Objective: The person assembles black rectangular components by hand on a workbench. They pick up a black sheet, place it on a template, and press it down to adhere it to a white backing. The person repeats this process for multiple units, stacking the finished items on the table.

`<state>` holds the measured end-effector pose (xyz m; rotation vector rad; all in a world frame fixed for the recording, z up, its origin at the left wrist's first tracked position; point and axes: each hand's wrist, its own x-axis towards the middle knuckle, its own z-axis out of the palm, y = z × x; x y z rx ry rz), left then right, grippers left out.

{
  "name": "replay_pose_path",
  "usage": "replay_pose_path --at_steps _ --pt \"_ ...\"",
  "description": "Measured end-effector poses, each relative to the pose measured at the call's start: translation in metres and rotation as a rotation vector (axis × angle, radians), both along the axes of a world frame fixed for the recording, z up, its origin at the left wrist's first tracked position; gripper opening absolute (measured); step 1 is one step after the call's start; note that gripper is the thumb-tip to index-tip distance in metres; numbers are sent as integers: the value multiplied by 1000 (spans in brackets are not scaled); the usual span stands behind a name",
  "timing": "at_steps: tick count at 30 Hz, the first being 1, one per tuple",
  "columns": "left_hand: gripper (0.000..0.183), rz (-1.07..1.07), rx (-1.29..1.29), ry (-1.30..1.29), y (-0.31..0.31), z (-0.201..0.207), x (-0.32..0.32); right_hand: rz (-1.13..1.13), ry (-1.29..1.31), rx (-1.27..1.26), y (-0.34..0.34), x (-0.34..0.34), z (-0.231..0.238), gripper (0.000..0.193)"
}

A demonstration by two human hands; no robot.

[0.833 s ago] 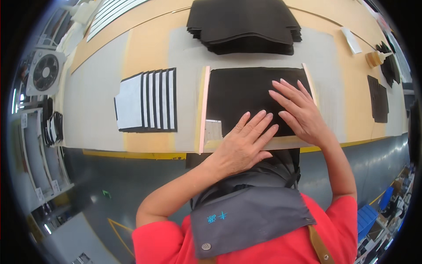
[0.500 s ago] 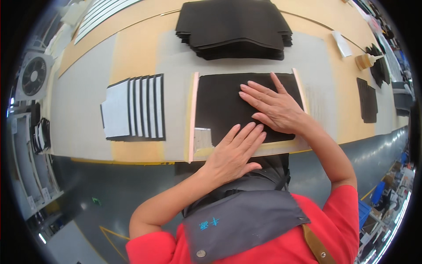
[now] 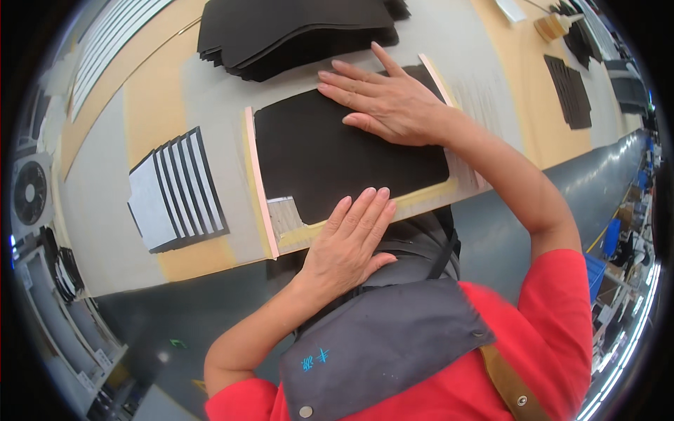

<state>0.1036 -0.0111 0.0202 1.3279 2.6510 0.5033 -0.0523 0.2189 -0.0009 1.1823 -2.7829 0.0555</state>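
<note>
A black flat sheet with a notched near left corner lies on the table between two pale pink strips, the left strip and the right strip. My right hand rests flat over its far right part, fingers spread, with fingertips reaching the far edge. At the near edge, my left hand has its fingers stretched out, their tips just over the sheet's border. Neither hand grips anything. Just beyond the sheet sits a thick stack of black cut pieces.
White panels with black borders overlap in a fanned row at left. A squeeze bottle and small black pieces lie at the far right. The table's near edge runs in front of me. A fan stands off to the left.
The view has turned, so the table appears tilted. My right hand has slid from the sheet's middle to its far edge. My left hand has drawn back slightly toward the near edge.
</note>
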Motion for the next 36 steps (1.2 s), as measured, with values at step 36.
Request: replay_pose_path --at_steps 36 --pt "67 187 67 183 10 -16 -129 -68 -45 -487 60 57 51 29"
